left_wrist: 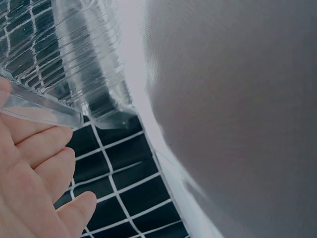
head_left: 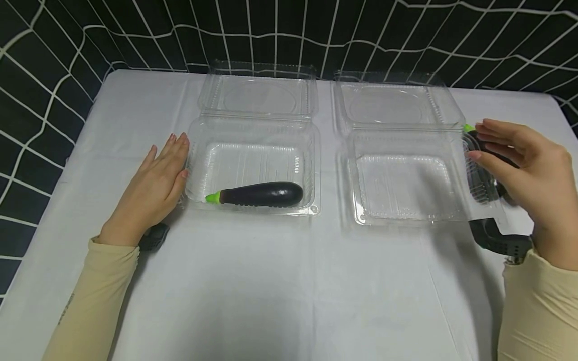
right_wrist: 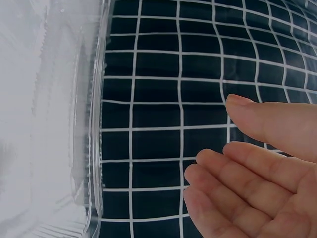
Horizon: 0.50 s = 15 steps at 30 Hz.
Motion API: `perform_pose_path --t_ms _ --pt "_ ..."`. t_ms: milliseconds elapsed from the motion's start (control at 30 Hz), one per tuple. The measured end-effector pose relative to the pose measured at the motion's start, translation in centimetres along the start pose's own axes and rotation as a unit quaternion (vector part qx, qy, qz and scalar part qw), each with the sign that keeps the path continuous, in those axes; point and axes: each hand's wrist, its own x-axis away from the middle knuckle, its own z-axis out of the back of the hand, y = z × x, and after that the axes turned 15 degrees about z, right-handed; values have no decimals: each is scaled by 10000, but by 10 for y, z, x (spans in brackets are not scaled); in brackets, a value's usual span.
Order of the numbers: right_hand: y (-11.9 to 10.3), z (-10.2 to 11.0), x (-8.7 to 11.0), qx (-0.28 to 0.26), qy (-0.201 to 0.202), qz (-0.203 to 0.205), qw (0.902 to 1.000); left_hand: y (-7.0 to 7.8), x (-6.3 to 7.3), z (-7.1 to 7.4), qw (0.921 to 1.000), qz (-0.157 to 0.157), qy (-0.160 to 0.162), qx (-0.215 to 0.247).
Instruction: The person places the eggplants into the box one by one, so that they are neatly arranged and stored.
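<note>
Two clear plastic hinged containers lie side by side with lids folded back. In the left container [head_left: 253, 163] rests a dark toy eggplant [head_left: 262, 194] with a green stem, near its front wall. My left hand [head_left: 151, 183] lies along that container's left side, its fingers straight and fingertips right at the rim. My right hand [head_left: 530, 165] hovers at the right side of the right container [head_left: 408, 183], palm empty and thumb apart from the loosely bent fingers. Another dark eggplant [head_left: 468, 129] with a green stem lies beyond that container's right wall, mostly hidden by the hand.
The two folded-back lids, left lid [head_left: 259, 95] and right lid [head_left: 388, 103], reach the back edge of the white-covered table [head_left: 271, 281]. Black cloth with a white grid [head_left: 271, 30] stands behind and around the table.
</note>
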Motion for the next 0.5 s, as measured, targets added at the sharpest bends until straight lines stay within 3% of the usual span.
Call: perform_pose_path --t_ms 500 --pt "10 5 0 540 211 -164 9982 1 0 1 9999 78 -83 -29"
